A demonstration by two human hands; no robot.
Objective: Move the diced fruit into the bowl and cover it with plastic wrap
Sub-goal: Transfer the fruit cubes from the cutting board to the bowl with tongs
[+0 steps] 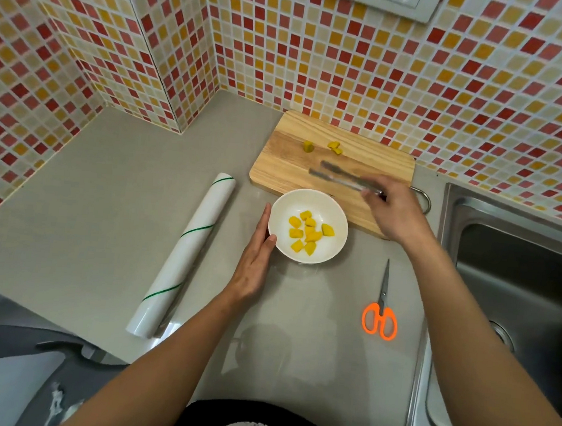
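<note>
A white bowl (334,214) stands on the grey counter and holds several yellow fruit dice (306,235). My left hand (255,261) rests flat against the bowl's left side. Behind it lies a wooden cutting board (287,165) with two or three yellow fruit pieces (334,147) near its far edge. My right hand (393,209) holds metal tongs (337,175) over the board, blurred, their tips pointing left with nothing between them. A roll of plastic wrap (184,252) with green stripes lies to the left of the bowl.
Orange-handled scissors (381,310) lie shut on the counter to the right of the bowl. A steel sink (517,288) fills the right side. Mosaic tiled walls close the back and left. A grey counter (111,198) stretches leftward.
</note>
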